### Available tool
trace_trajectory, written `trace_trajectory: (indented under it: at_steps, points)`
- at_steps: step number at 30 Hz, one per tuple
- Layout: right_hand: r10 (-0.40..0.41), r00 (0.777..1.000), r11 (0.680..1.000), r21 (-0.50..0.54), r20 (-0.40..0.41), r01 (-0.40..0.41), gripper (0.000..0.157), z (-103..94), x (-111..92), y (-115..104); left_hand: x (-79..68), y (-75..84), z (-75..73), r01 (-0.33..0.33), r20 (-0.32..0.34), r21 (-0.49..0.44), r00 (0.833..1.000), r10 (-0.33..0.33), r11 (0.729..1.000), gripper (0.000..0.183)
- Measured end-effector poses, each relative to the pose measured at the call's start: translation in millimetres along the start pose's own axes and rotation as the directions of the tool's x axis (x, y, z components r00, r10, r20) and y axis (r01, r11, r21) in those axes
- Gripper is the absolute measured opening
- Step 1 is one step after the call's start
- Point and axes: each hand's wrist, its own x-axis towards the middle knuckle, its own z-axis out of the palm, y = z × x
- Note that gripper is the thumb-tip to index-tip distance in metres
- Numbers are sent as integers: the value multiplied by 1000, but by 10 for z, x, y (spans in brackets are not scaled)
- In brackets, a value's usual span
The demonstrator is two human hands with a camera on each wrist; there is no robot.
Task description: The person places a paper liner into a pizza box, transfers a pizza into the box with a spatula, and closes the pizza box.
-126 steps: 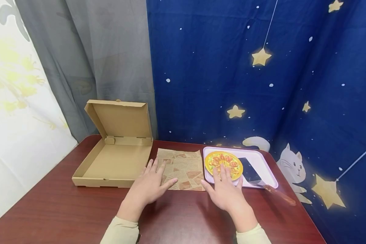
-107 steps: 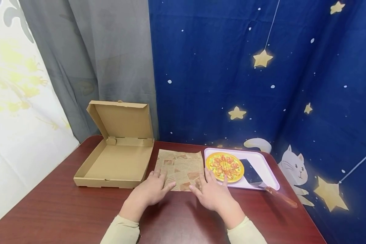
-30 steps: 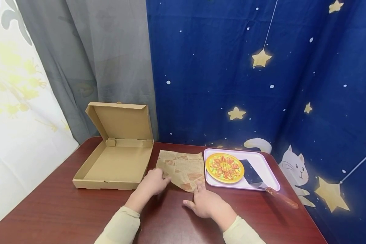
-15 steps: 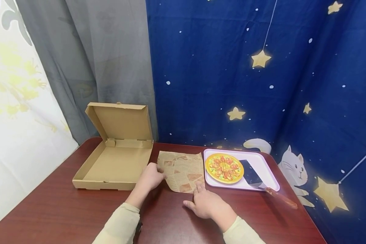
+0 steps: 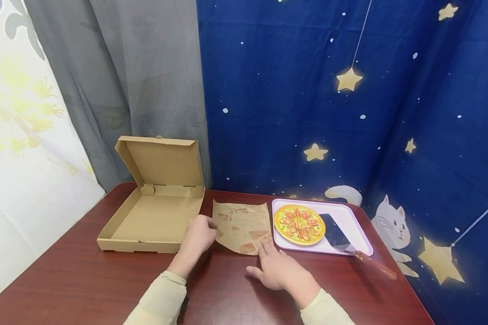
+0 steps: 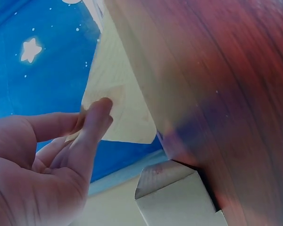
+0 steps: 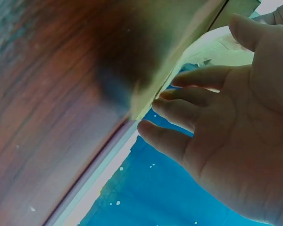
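Observation:
A sheet of brown newsprint-patterned paper (image 5: 244,225) lies between the cardboard box and the tray, its left edge lifted and curving off the table. My left hand (image 5: 200,234) pinches that left edge between thumb and fingers, as the left wrist view shows with the raised paper (image 6: 122,103). My right hand (image 5: 278,268) has its fingers extended, with the fingertips touching the paper's near right corner. In the right wrist view the right hand's fingers (image 7: 170,141) are spread a little and grip nothing.
An open cardboard pizza box (image 5: 154,221) stands left with its lid raised. On the right, a light purple tray (image 5: 349,219) holds a pizza (image 5: 299,225) on a yellow plate and a dark-bladed server whose wooden handle (image 5: 376,264) overhangs the near edge. The red-brown table (image 5: 227,298) meets curtains behind.
Both hands rested flatter over the paper earlier; the right was over the pizza. Since then the left has taken the paper's left edge and raised it; the right has come to the near right corner.

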Motion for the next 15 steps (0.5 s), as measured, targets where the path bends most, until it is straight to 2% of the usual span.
trace_trajectory:
  at_steps: [7, 15]
  points:
    - [-6, 999, 1000, -9, -33, 6, 80, -70, -41, -41, -13, -46, -17, -24, -60, -25, 998, 23, 999, 29]
    - [-14, 999, 1000, -27, -51, 13, 76, -134, -126, -111, -64, -27, -92, -54, -117, -28, 992, 50, 998, 30]
